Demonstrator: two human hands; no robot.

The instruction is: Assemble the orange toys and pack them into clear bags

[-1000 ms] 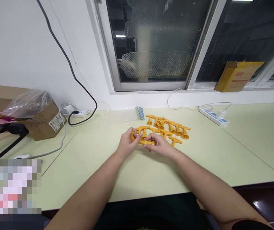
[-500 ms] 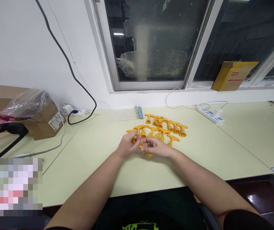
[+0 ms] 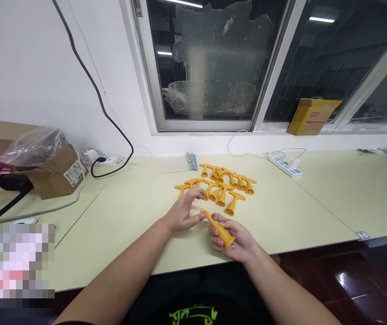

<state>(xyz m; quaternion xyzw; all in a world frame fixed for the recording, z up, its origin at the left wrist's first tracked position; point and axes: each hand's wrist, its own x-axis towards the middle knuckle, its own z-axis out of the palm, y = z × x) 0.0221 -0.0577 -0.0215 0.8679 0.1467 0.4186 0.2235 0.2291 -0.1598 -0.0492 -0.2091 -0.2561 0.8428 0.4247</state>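
Note:
In my right hand [image 3: 232, 237] lies a yellow T-handled plastic piece [image 3: 223, 232] with a flared, bell-shaped end, which points down and to the right. My fingers are wrapped round its stem. My left hand [image 3: 185, 211] is open just left of it, thumb and fingers apart; whether its thumb tip touches the handle I cannot tell. Beyond both hands lie several more yellow T-handled pieces [image 3: 231, 203] in two loose rows, bell ends mostly facing me. The left hand partly covers the nearer row's left end.
Behind the pieces lies a clear plastic bag [image 3: 176, 164] with a colourful printed strip. A power strip [image 3: 284, 166] sits at the back right, another [image 3: 110, 161] at the back left. A cardboard box [image 3: 60, 174] stands on the left. The table's front edge is close to me.
My hands have parted. The right hand has come nearer to me with the yellow piece, now in full view; the left hand has opened. The view has shifted slightly.

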